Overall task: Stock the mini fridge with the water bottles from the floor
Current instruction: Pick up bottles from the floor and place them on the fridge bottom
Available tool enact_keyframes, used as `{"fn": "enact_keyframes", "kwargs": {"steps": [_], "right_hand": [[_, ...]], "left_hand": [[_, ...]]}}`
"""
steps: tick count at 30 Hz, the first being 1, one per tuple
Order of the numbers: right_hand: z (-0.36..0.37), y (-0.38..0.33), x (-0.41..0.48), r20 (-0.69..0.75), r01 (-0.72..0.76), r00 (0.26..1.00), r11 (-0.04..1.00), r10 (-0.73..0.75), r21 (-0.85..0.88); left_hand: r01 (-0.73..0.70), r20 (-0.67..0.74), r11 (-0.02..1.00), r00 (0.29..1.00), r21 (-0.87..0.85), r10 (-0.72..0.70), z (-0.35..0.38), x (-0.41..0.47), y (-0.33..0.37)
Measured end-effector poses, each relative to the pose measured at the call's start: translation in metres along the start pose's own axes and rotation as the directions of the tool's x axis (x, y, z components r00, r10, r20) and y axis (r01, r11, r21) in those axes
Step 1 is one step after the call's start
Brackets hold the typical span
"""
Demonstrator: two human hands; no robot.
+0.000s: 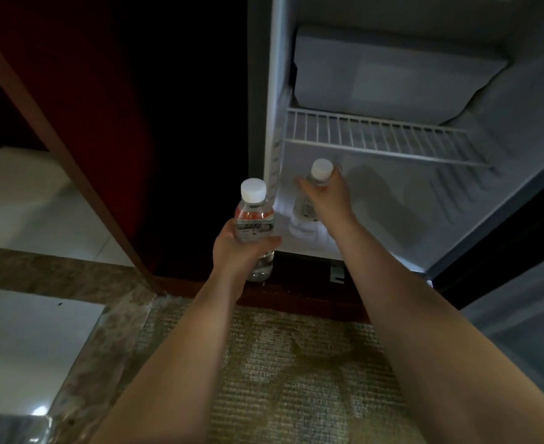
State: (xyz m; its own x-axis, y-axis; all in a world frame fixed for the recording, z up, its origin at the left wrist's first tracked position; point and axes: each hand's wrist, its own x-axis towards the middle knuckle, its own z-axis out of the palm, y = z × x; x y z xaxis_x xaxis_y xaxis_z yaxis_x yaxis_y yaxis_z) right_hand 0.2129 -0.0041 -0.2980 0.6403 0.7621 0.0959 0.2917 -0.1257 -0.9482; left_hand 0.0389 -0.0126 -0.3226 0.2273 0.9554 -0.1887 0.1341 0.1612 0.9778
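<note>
1. Head view: right hand [323, 190] grips one water bottle [320, 174] upright inside the mini fridge [456, 219], apparently seating it on the floor beneath the wire shelf [382, 139].
2. Left hand [238, 251] is wrapped around a second bottle [254, 216], waiting outside.

1. Above the right hand [326, 195], the wire shelf [373, 136] caps the lower fridge compartment; the bottle cap [321, 169] sits just under its front rail.
2. To that hand's right, the fridge floor [402, 216] lies bare and open.
3. To its left, the fridge side wall [275, 129] stands close.
4. Ahead of the left hand [237, 251] and its bottle [254, 225], that wall's front edge blocks straight entry.
</note>
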Motion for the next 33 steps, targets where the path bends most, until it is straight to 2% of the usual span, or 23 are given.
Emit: {"fn": "enact_keyframes", "kwargs": {"steps": [10,13,15,16,19,22,27,33], "right_hand": [[0.003,0.020,0.019,0.194,-0.043,0.979,0.997,0.055,-0.067],[-0.009,0.031,0.010,0.264,-0.117,0.958,0.993,0.109,0.017],[-0.012,0.047,-0.004,0.234,-0.189,0.958,0.980,0.168,0.069],[-0.012,0.056,-0.013,0.193,-0.201,0.963,0.979,0.191,0.037],[0.000,0.081,-0.026,0.098,-0.105,0.988,0.979,0.123,-0.174],[0.014,0.087,-0.017,0.061,-0.065,0.995,0.976,0.079,-0.208],[0.025,0.087,0.016,0.108,-0.087,0.988,0.979,0.108,-0.184],[0.037,0.080,0.062,0.079,-0.167,0.979,0.966,0.186,-0.196]], "left_hand": [[0.023,-0.047,0.997,0.999,0.075,-0.019,0.000,0.003,-0.009],[0.016,-0.057,0.996,0.998,0.082,-0.012,0.001,0.001,-0.007],[0.018,-0.065,0.995,0.998,0.096,-0.012,0.003,0.001,-0.008],[0.022,-0.065,0.996,0.998,0.086,-0.016,0.004,0.000,-0.009],[0.022,-0.063,0.995,0.998,0.096,-0.016,0.010,0.001,-0.014],[0.017,-0.046,0.988,0.999,0.151,-0.010,0.015,0.006,-0.018],[0.004,0.005,0.986,1.000,0.164,-0.004,0.015,0.012,-0.023],[0.006,0.044,0.994,0.999,0.108,-0.011,0.010,0.021,-0.030]]}}
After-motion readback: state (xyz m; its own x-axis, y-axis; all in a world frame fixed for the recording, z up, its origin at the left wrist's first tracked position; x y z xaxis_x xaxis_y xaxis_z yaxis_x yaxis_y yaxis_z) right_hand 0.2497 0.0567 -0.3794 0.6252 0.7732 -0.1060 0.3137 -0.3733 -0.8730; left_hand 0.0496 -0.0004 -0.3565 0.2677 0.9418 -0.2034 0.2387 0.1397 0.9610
